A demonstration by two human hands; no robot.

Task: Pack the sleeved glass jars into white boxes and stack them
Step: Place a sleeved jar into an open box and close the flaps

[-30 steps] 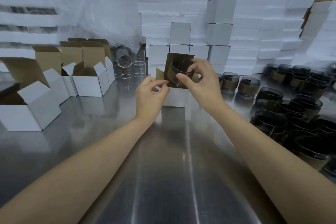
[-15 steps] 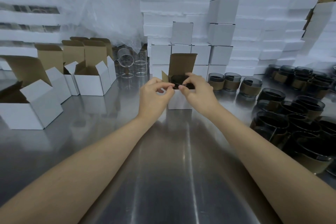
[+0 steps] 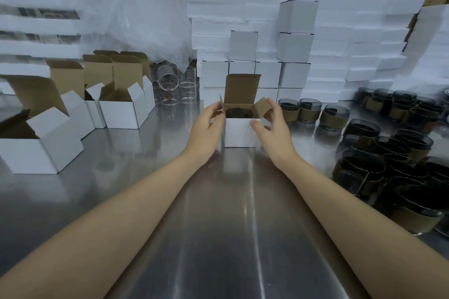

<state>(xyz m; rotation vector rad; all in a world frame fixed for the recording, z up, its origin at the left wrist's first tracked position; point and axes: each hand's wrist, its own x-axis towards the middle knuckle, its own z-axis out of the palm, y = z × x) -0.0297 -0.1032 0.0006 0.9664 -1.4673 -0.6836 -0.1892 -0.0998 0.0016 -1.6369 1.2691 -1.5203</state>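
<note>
A small white box (image 3: 239,132) stands on the steel table (image 3: 218,226) at centre, its brown lid flap upright and both side flaps spread. A dark sleeved glass jar (image 3: 239,113) sits inside it. My left hand (image 3: 206,126) is at the box's left side with fingertips against the left flap. On the other side, my right hand (image 3: 273,126) has its thumb on the front face and its fingers spread by the right flap. Closed white boxes (image 3: 295,47) are stacked just behind.
Several dark sleeved jars (image 3: 401,160) crowd the table's right side, and three more (image 3: 309,110) stand beside the box. Open empty white boxes (image 3: 121,110) line the left. Clear glasses (image 3: 175,87), a plastic bag (image 3: 145,14) and white foam stacks (image 3: 352,31) fill the back.
My right hand lowered the jar into the box and let it go. Both hands then moved apart to the side flaps.
</note>
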